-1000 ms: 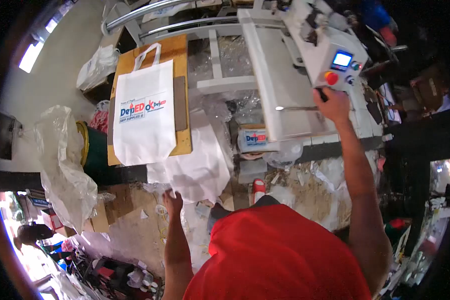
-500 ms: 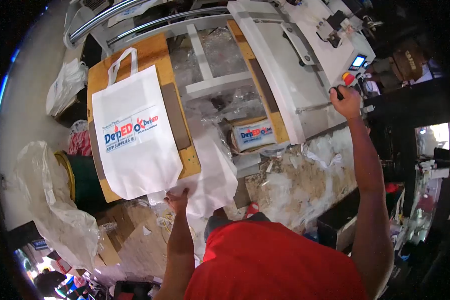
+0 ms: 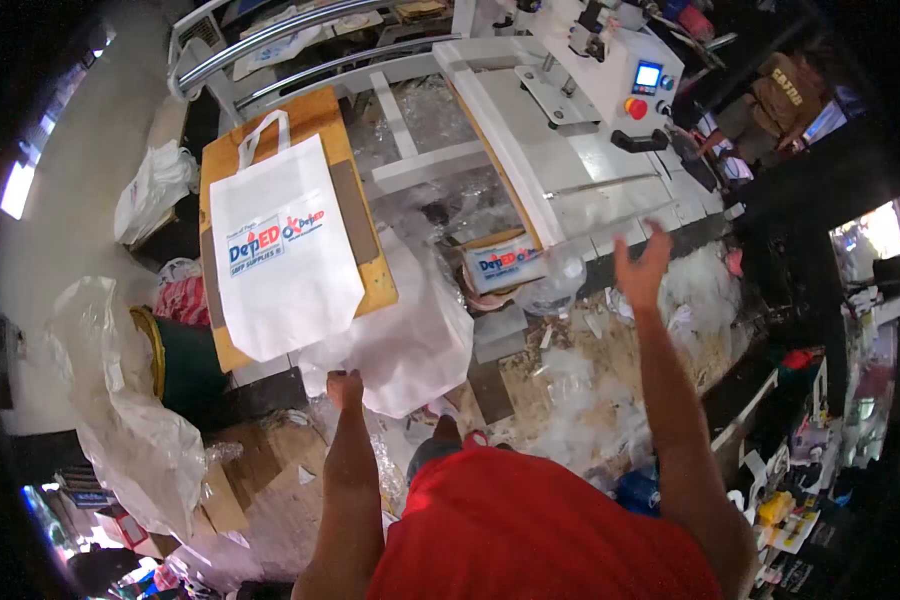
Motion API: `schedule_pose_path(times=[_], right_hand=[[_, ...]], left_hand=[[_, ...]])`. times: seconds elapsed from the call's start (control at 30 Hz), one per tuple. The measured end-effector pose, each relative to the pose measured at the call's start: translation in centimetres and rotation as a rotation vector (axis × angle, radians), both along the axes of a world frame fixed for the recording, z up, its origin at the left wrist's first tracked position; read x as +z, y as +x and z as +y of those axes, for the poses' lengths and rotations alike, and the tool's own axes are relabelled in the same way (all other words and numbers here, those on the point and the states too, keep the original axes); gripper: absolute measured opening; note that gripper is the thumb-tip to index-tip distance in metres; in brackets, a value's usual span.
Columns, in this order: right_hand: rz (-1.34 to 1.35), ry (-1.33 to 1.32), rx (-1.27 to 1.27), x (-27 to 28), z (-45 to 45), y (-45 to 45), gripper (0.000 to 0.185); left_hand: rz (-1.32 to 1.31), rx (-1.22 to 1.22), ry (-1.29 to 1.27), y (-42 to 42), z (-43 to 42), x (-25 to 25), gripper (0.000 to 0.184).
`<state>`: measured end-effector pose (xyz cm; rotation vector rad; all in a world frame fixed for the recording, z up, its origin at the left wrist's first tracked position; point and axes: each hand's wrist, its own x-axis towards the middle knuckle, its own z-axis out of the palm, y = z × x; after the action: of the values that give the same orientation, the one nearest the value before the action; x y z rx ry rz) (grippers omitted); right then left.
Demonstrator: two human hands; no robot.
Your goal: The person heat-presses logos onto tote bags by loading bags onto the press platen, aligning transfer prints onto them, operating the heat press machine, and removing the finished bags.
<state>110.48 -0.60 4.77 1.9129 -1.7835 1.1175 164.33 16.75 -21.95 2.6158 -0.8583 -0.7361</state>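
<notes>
Looking down from my remote post, I meet the red shirt [image 3: 545, 515] first, on the near side of the board [image 3: 378, 284], which I take as my landmark. My left hand [image 3: 345, 388] hangs just off the board's near end, fingers curled inward. It overlaps the rim of the white cloth [image 3: 410, 345] in my view, and I cannot tell whether it pinches that rim or only passes in front. The cloth droops below the board's near right corner. My right hand [image 3: 642, 264], well to the right of the board, is spread wide in the air with nothing in it. The bag [image 3: 295, 295] lies flat on the board, print [image 3: 270, 240] upward, its bottom reaching about to the board's near edge and its loop [image 3: 285, 128] at the far end. The relation that counts: the bag lies ahead of the left hand and somewhat to its left, long axis running with the board's length, away from me, and the left hand is clearly the nearer. Left of the board stands the green drum [image 3: 190, 352]; right of it sits a printed packet [image 3: 507, 263]. Farther right of the board is the press [image 3: 510, 130], with its black handle [image 3: 638, 142] and screen [image 3: 648, 76]. Beyond, far right of the board, I make out a co-worker [image 3: 785, 100].
</notes>
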Motion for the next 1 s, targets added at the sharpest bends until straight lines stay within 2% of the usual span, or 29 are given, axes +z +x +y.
schedule_pose_path(times=[0.07, 0.1, 0.13, 0.2, 0.23, 0.27, 0.3, 0.33, 0.4, 0.43, 0.5, 0.53, 0.57, 0.63, 0.7, 0.73, 0.77, 0.83, 0.87, 0.9, 0.93, 0.97, 1.0], right_hand=[[-0.040, 0.113, 0.160, -5.5, 7.1, 0.3, 0.052], [-0.102, 0.228, 0.158, -7.3, 10.8, 1.4, 0.047], [-0.165, 0.347, 0.160, -8.9, 14.3, 2.7, 0.043], [-0.326, 0.595, 0.165, -11.4, 20.3, 5.2, 0.041], [-0.531, 0.791, 0.149, -14.9, 22.4, 5.3, 0.046], [-0.621, 0.882, 0.204, -18.5, 24.1, 5.7, 0.057], [-0.671, 0.933, 0.239, -19.3, 25.7, 6.7, 0.062], [-0.722, 0.985, 0.270, -20.0, 27.2, 7.9, 0.067], [-1.480, 1.331, 0.094, -16.0, 28.3, 11.8, 0.092], [-1.481, 1.326, 0.107, -15.3, 28.9, 12.2, 0.092], [-1.976, 1.492, 0.260, -13.7, 28.9, 13.1, 0.117], [-2.022, 1.517, 0.358, -11.5, 29.2, 13.2, 0.127], [-2.011, 1.521, 0.388, -9.0, 29.4, 13.3, 0.127], [-1.612, 1.218, 0.831, -4.4, 30.4, 13.3, 0.090], [-1.390, 1.052, 1.029, -1.9, 29.4, 13.6, 0.073], [-1.347, 1.157, 0.698, -1.1, 28.1, 14.0, 0.068], [-1.282, 1.238, 0.365, -0.2, 26.6, 14.3, 0.070], [-1.086, 1.096, 0.534, 2.0, 21.7, 14.2, 0.055], [-0.856, 0.989, 0.549, 7.4, 19.2, 16.0, 0.044], [-0.789, 0.879, 0.616, 12.6, 16.9, 17.7, 0.039], [-0.669, 0.784, 0.608, 17.5, 14.1, 19.2, 0.041], [-0.690, 0.562, 0.694, 19.8, 9.9, 20.3, 0.042], [-0.534, 0.355, 0.574, 25.3, 8.8, 22.5, 0.040]], left_hand=[[0.004, -0.016, -0.003, 0.8, 0.2, -1.1, 0.038], [0.016, -0.029, 0.001, 1.4, 0.7, -2.4, 0.037], [0.091, -0.019, -0.011, 1.7, 1.5, -2.0, 0.036], [0.411, 0.064, -0.151, 0.8, 3.2, 0.5, 0.034], [0.532, 0.111, -0.232, 0.1, 4.5, 2.2, 0.033], [0.573, 0.157, -0.343, -1.0, 5.9, 4.0, 0.036], [0.615, 0.198, -0.455, -2.1, 7.4, 5.9, 0.040], [0.598, 0.209, -0.450, -2.1, 9.1, 6.0, 0.040], [0.706, 0.135, -0.640, -2.4, 11.1, 5.8, 0.055], [0.700, 0.132, -0.650, -3.5, 12.5, 7.6, 0.055], [0.794, 0.106, -0.800, -5.8, 16.1, 13.2, 0.058], [0.785, 0.105, -0.823, -5.3, 17.6, 14.2, 0.058], [0.601, -0.124, -0.686, -4.6, 19.0, 14.8, 0.056], [0.401, -0.332, -0.543, -3.8, 20.0, 18.4, 0.055], [0.671, -0.316, -0.317, -4.4, 20.0, 24.7, 0.045], [0.585, -0.430, -0.448, -3.4, 19.3, 23.3, 0.039], [0.580, -0.424, -0.455, -2.9, 18.1, 25.4, 0.039], [0.459, -0.501, -0.478, -1.9, 13.5, 31.4, 0.036], [0.347, -0.503, -0.503, -1.8, 10.9, 36.8, 0.034], [0.197, -0.512, -0.540, -0.2, 7.3, 39.5, 0.036], [0.087, -0.584, -0.889, 1.4, 4.4, 42.6, 0.043], [-0.199, -0.553, -1.094, 3.5, 1.6, 46.2, 0.051], [-0.326, -0.523, -1.308, 5.1, 0.3, 50.9, 0.052]])
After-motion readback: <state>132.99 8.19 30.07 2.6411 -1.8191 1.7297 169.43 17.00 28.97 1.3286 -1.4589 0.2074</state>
